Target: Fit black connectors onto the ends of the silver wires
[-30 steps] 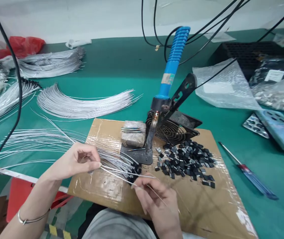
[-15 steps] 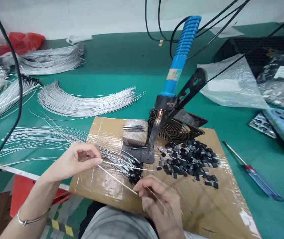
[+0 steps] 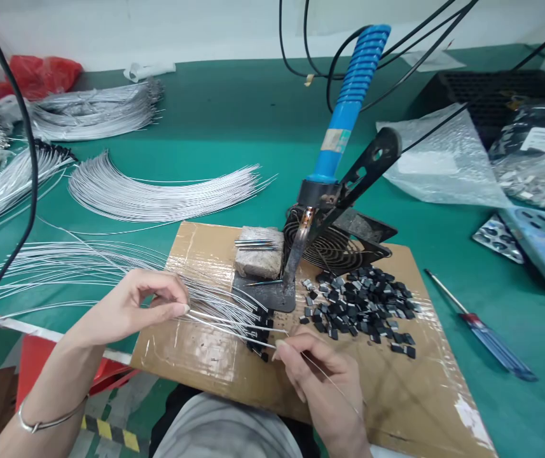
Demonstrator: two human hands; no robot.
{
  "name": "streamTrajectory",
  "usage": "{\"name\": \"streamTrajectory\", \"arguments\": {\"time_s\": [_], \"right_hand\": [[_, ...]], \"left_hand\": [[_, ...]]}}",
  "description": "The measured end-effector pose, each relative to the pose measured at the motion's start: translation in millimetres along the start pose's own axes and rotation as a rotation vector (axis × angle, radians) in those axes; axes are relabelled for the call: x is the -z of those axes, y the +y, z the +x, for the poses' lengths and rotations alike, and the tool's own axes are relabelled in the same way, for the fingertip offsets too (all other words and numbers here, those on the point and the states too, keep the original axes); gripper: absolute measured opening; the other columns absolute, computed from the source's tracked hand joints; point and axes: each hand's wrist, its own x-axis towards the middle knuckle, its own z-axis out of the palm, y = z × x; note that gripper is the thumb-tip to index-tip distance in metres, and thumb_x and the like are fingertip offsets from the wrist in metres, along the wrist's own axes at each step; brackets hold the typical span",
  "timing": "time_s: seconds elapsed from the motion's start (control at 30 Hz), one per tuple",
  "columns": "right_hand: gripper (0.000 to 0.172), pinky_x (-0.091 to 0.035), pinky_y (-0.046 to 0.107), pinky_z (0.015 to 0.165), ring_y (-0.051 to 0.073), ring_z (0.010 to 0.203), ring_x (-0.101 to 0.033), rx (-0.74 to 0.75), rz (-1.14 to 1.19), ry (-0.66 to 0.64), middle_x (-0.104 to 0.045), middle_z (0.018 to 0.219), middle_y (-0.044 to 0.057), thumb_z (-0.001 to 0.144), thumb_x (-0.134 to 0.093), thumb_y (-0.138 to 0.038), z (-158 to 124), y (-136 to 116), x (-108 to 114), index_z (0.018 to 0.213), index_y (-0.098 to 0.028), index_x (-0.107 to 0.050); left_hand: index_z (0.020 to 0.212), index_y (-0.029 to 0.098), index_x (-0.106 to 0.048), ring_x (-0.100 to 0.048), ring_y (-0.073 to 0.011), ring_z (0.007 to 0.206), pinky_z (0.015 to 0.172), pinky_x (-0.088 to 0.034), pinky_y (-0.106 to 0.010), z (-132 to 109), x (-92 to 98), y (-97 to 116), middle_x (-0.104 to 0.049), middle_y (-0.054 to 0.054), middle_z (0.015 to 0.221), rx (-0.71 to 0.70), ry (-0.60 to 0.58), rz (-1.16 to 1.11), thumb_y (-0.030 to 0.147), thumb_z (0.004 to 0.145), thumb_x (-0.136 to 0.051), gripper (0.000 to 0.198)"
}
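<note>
Left hand: From my end of the feed I see the left hand (image 3: pixel 145 302) pinching a white wire (image 3: pixel 260 343), thumb against forefinger.
Right hand: The right hand (image 3: pixel 327 381) holds a thin silvery strand (image 3: pixel 322 371) that trails across the palm; I can't tell whether its fingertips also grip the wire's end.
White wire: It spans the gap between both hands, over the cardboard sheet (image 3: pixel 205 366). A loose pinch could let its end spring aside, I judge, because the length behind looks springy.
Wire spread: Many similar white wires (image 3: pixel 86 261) fan out under and beyond the left wrist; crossing strands could snag and drag neighbours along.
Black-tipped ends: Black end pieces (image 3: pixel 260 334) cluster just beyond the held wire, so a low sweep could catch them.
Soldering iron: The blue-handled soldering iron (image 3: pixel 332 149) leans in its stand, tip down near the block (image 3: pixel 257 261). If hot, it could burn fingers straying too close.
Loose black parts: The pile (image 3: pixel 362 302) lies near the right hand; a careless knuckle could scatter it.
</note>
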Motion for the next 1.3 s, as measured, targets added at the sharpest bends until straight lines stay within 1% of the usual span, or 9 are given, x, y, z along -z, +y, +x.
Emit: {"name": "streamTrajectory", "arguments": {"time_s": [0.3,0.47,0.6,0.77,0.97,1.07,1.17,1.23,1.3], "right_hand": [[0.027,-0.020,0.024,0.043,0.008,0.049,-0.040,0.061,-0.009,-0.051,-0.052,0.061,-0.002,0.086,-0.073,-0.033,1.6,-4.5,2.2,0.063,-0.020,-0.071],[0.026,-0.032,0.024,0.048,0.011,0.054,-0.046,0.247,-0.151,-0.099,-0.051,0.060,-0.002,0.090,-0.067,-0.026,3.2,-8.1,7.2,0.065,-0.020,-0.068],[0.019,-0.037,0.023,0.048,0.012,0.057,-0.052,0.408,-0.332,-0.136,-0.055,0.064,-0.001,0.090,-0.066,-0.020,5.3,-3.0,8.5,0.072,-0.020,-0.068],[0.016,-0.040,0.021,0.050,0.011,0.056,-0.051,0.505,-0.381,-0.081,-0.055,0.064,-0.003,0.090,-0.065,-0.014,4.3,1.4,3.4,0.076,-0.020,-0.067],[0.024,-0.041,0.025,0.054,0.013,0.059,-0.052,0.490,-0.341,-0.004,-0.054,0.065,-0.001,0.098,-0.054,-0.023,2.3,7.1,12.6,0.084,-0.021,-0.073],[0.029,-0.032,0.025,0.044,0.012,0.048,-0.042,0.371,-0.213,0.241,-0.047,0.058,-0.003,0.097,-0.052,-0.037,3.2,7.6,24.0,0.088,-0.020,-0.074],[0.040,-0.026,0.023,0.041,0.012,0.045,-0.029,0.311,-0.052,0.446,-0.033,0.054,-0.006,0.098,-0.053,-0.041,4.3,-0.2,34.7,0.062,-0.022,-0.052],[0.051,-0.032,0.022,0.042,0.013,0.049,-0.032,0.297,0.041,0.436,-0.031,0.055,-0.004,0.098,-0.049,-0.048,4.6,-7.0,40.7,0.055,-0.022,-0.042],[0.056,-0.042,0.025,0.044,0.015,0.055,-0.044,0.225,0.154,0.345,-0.043,0.059,0.000,0.098,-0.041,-0.058,4.0,-9.8,44.7,0.059,-0.022,-0.058]], "left_hand": [[0.073,0.018,-0.072,-0.060,-0.0183,0.067,0.062,-0.046,-0.029,-0.4,2.6,-5.0,-0.067,-0.006,0.072,0.011,-0.073,-0.117,0.030,0.088,-0.069,0.019],[0.079,0.019,-0.073,-0.062,-0.0185,0.068,0.063,-0.048,-0.028,0.4,-3.0,3.6,-0.071,-0.006,0.075,0.056,-0.078,0.030,0.031,0.092,-0.065,0.020],[0.108,0.026,-0.072,-0.067,-0.0201,0.081,0.070,-0.050,-0.028,0.9,-39.1,26.0,-0.076,-0.005,0.099,0.061,-0.010,0.162,0.034,0.093,-0.065,0.019],[0.096,0.023,-0.067,-0.056,-0.0169,0.067,0.062,-0.043,-0.028,9.3,-97.7,41.2,-0.066,-0.002,0.075,0.068,0.030,0.127,0.035,0.098,-0.055,0.017],[0.082,0.020,-0.064,-0.044,-0.0122,0.055,0.049,-0.031,-0.025,18.8,-115.5,33.0,-0.058,0.001,0.065,0.186,0.059,-0.241,0.038,0.094,-0.061,0.021],[0.079,0.019,-0.065,-0.045,-0.0123,0.053,0.049,-0.030,-0.025,21.3,-111.6,32.2,-0.057,0.000,0.063,0.228,0.137,-0.345,0.037,0.089,-0.066,0.021],[0.076,0.018,-0.066,-0.045,-0.0122,0.053,0.048,-0.030,-0.024,23.2,-107.5,33.8,-0.057,0.000,0.062,0.245,0.192,-0.387,0.037,0.085,-0.069,0.021],[0.074,0.018,-0.066,-0.046,-0.0122,0.054,0.049,-0.031,-0.024,24.1,-106.1,35.5,-0.057,-0.001,0.063,0.245,0.216,-0.402,0.037,0.083,-0.070,0.021],[0.074,0.018,-0.065,-0.047,-0.0121,0.056,0.051,-0.034,-0.023,24.5,-105.8,37.2,-0.057,-0.001,0.064,0.264,0.229,-0.400,0.036,0.084,-0.070,0.022]]}}
